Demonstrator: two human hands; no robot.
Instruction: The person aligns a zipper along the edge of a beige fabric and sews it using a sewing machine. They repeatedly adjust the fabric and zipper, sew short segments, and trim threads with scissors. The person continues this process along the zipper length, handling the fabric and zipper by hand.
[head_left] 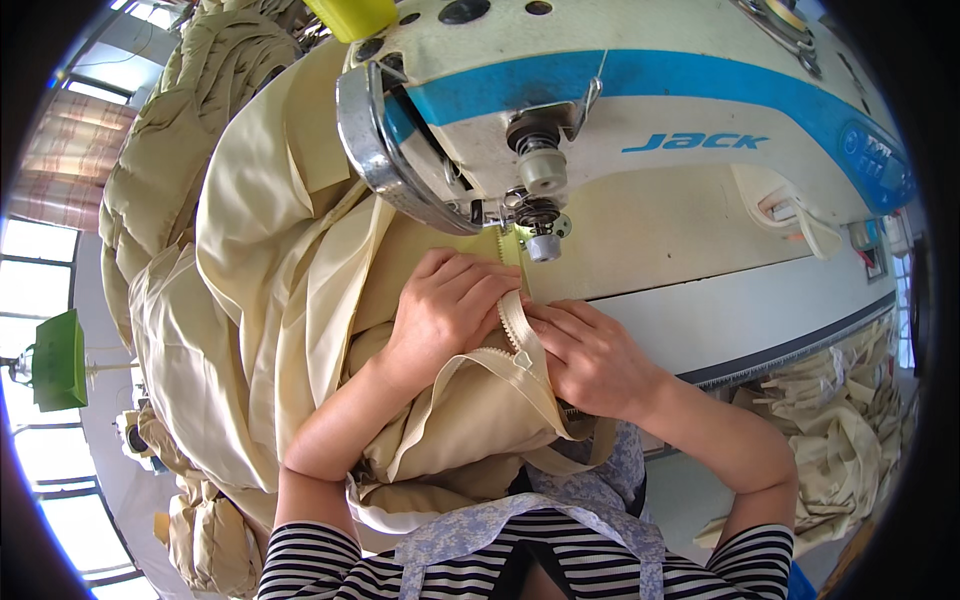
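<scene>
A cream zipper [525, 340] with pale teeth runs down from the sewing machine's presser area and loops below my hands. Close in front of the needle area, my left hand [445, 310] is closed, its fingers bent over the zipper's edge and the beige fabric [415, 265]. My right hand [595, 358] pinches the zipper tape from the other side, its fingertips close to those of my left. Shiny beige cloth [270, 340] spreads in folds to the left and under my forearms. The fingertips of both hands are partly hidden.
The white and blue sewing machine [600, 110] stands over the work, its metal thread lever cover [375, 140] at the left. A white table edge [720, 320] runs to the right. Heaped beige fabric [835, 430] lies lower right; more puffy cloth [160, 190] is piled far left.
</scene>
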